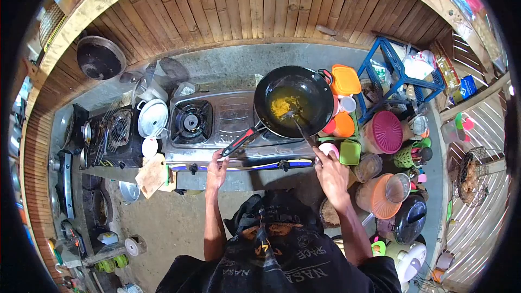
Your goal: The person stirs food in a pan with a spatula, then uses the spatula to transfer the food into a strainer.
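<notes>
A black wok [266,84] sits on the right burner of a two-burner gas stove [233,114]. Yellow food [283,107] lies in oil at its middle. My left hand [216,172] is closed at the end of the wok's red and black handle. In my right hand [332,176] is the handle of a spatula [305,134], whose blade rests in the wok beside the food. The left burner [190,122] carries no pan.
A silver lidded pot [153,118] and a cutting board [150,176] stand left of the stove. On the right are an orange-lidded container [345,80], a green-lidded container [350,152], a magenta-lidded tub [387,132] and a blue rack [402,70]. Another pan [100,58] hangs on the wall.
</notes>
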`<state>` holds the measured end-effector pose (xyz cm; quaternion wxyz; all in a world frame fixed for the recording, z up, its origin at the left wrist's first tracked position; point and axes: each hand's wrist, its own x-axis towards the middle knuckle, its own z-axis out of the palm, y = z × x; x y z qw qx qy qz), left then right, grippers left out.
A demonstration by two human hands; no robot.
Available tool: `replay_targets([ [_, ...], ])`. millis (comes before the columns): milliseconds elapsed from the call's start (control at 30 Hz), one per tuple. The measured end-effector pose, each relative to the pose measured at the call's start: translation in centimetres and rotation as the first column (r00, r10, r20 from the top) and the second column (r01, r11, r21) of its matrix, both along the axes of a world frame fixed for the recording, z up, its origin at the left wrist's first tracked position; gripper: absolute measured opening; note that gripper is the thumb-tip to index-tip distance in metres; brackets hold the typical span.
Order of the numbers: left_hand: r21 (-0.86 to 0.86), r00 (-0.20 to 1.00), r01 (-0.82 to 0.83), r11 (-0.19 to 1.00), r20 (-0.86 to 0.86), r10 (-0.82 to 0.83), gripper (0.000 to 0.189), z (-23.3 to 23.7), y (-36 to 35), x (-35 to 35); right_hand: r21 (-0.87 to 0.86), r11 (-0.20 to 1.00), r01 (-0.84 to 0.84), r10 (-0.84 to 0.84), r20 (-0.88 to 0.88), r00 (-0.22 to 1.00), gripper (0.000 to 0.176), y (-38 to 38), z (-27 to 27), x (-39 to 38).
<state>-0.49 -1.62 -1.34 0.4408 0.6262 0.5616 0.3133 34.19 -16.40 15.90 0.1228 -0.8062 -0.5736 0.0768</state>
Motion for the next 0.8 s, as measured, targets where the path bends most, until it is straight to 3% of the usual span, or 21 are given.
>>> replay_targets([
  [133,-0.082,0.999,0.031,0.996,-0.028,-0.034,0.051,0.8,0.1,-0.1,0.075,0.997,0.011,-0.009,-0.028,1.0,0.055,2.7,-2.7,-0.1],
  [267,0.089,0.998,0.034,0.995,-0.054,-0.029,0.051,-1.4,0.4,-1.0,0.161,0.985,0.062,-0.063,0.003,0.998,0.053,4.3,-3.5,-0.3],
  [400,0.046,0.998,0.053,0.998,-0.041,-0.052,0.05,0.1,-0.2,-0.7,0.068,0.997,0.047,-0.04,-0.098,0.994,0.053,4.9,-3.5,-0.4],
  [500,0.013,0.999,0.03,0.999,-0.029,-0.029,0.049,1.0,0.0,-0.1,0.121,0.993,-0.006,0.012,-0.044,0.999,0.053,3.4,-3.6,0.1],
  [567,-0.033,0.998,0.018,0.999,-0.063,-0.02,0.049,1.3,-0.1,-0.1,0.156,0.986,-0.066,0.071,-0.023,0.997,0.052,2.4,-3.1,1.2],
  [800,-0.007,1.0,0.019,1.0,0.006,-0.019,0.051,-1.1,0.2,-0.3,0.092,0.995,-0.027,0.032,-0.044,0.999,0.043,-0.8,1.4,1.1],
])
